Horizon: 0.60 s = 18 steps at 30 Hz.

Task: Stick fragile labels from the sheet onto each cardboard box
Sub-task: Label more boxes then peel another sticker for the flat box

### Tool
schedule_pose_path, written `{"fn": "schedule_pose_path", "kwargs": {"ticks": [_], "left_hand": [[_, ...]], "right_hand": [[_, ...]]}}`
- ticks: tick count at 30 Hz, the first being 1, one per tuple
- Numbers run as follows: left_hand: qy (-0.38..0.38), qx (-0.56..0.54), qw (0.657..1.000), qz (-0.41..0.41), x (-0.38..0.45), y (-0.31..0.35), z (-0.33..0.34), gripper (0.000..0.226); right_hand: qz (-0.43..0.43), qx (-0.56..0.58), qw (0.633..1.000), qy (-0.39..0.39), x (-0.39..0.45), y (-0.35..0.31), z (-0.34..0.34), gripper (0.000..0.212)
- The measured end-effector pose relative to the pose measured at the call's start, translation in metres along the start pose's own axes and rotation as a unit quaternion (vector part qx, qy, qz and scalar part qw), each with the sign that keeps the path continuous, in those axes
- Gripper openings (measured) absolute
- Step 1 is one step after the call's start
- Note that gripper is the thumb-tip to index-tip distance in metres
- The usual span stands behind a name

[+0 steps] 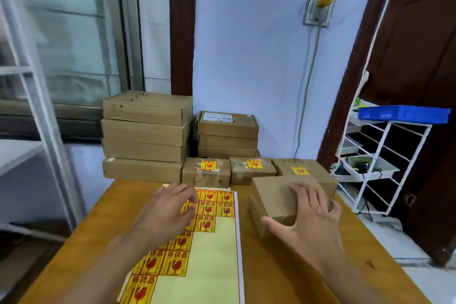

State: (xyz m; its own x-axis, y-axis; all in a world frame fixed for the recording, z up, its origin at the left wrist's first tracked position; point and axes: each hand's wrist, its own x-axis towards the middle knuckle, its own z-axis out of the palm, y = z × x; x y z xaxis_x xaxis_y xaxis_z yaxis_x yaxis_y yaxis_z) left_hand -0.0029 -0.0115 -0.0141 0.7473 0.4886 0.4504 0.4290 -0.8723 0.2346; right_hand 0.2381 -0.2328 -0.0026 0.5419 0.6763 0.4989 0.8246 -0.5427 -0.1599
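Note:
A label sheet point(212, 254) with red-and-yellow fragile labels lies on the wooden table point(103, 224); much of its backing is bare. My left hand point(167, 212) hovers over the sheet's upper left, fingers loosely curled, blurred; whether it pinches a label is unclear. My right hand point(311, 215) lies spread on top of a plain cardboard box point(274, 195) to the right of the sheet, thumb against its near side. Behind stand three boxes that carry labels: one at the left point(206, 173), one in the middle point(251, 168) and one at the right point(303, 168).
Two stacks of unlabelled cardboard boxes point(145, 133) point(227, 136) stand against the wall at the table's far edge. A white wire rack point(375, 163) with a blue tray point(404, 113) stands to the right. A white metal shelf frame point(29, 106) is at the left.

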Motion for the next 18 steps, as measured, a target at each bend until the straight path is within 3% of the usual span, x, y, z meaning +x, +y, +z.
{"fn": "schedule_pose_path", "kwargs": {"ticks": [4, 8, 11, 15, 18], "left_hand": [[-0.085, -0.02, 0.996, -0.004, -0.031, -0.026, 0.007, 0.038], [-0.13, -0.057, 0.99, 0.015, -0.05, -0.038, 0.004, 0.044], [-0.127, -0.046, 0.991, 0.004, -0.057, -0.038, 0.006, 0.051], [-0.102, -0.049, 0.994, 0.003, -0.055, -0.037, 0.01, 0.049], [-0.086, -0.163, 0.982, -0.033, -0.056, -0.045, 0.012, 0.029]], "right_hand": [[0.008, -0.023, 1.0, -0.016, 0.001, -0.022, -0.008, 0.109], [-0.176, 0.078, 0.981, -0.005, -0.03, -0.066, -0.005, 0.066], [-0.22, 0.16, 0.955, -0.12, -0.049, -0.103, 0.002, 0.058], [-0.229, 0.228, 0.923, -0.211, -0.039, -0.131, 0.034, 0.049], [-0.207, 0.269, 0.899, -0.275, -0.03, -0.136, 0.053, 0.059]]}}
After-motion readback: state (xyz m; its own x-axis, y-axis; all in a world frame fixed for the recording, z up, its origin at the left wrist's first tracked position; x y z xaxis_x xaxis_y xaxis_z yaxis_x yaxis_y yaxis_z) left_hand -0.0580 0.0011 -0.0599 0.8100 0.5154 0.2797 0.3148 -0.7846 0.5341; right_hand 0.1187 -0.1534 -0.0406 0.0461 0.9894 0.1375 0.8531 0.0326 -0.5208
